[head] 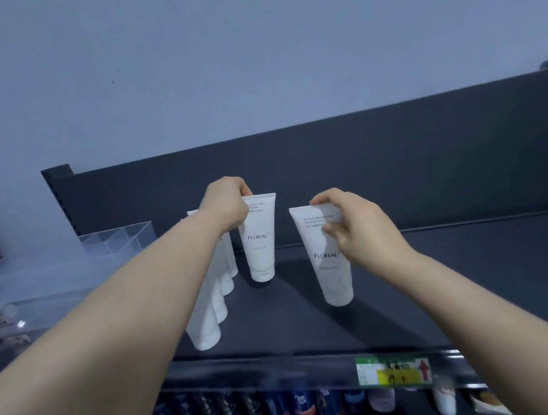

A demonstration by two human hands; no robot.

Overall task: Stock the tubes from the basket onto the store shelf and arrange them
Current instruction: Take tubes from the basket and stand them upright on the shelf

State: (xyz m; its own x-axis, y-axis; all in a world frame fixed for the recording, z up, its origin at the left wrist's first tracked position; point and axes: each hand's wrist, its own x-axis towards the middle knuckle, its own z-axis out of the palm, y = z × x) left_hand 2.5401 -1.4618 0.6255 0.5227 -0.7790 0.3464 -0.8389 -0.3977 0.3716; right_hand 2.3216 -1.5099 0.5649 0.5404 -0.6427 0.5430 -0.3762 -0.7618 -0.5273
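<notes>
white plastic, cap down: left tube (260, 243) pinched at its flat crimped top by the left hand (227, 206), fingers curled over the upper left corner. upright, "floral" print facing out, cap at or just above the dark surface; contact not clear. right tube (330, 269) held much the same way by the right hand (358, 228), fingers curled round its top edge and right side. tilted slightly, top leaning toward 11 o'clock, cap low against the surface. set apart from the left tube, at its 4 o'clock, with bare surface between the two.

at 8 o'clock of the left tube, just beside it, row of tubes (210, 318): more white ones standing cap down, packed one behind another from near the front edge toward the rear, partly hidden by the left forearm.

beneath them all, shelf (446, 272): matt dark grey, flat and wide. back panel (363, 161) in the same dark grey rising behind it. above that, wall (245, 38), plain pale blue-grey, filling the view from 10 to 2 o'clock.

at 9 o'clock, clear box (117, 238) of acrylic with dividers, blurred small packets below it. at 5 o'clock, price tag (394, 370), green and yellow with a red arrow, fixed to the shelf's front rail. under the rail, bottles (291, 412), mostly dark blue, a few pale ones further right.
</notes>
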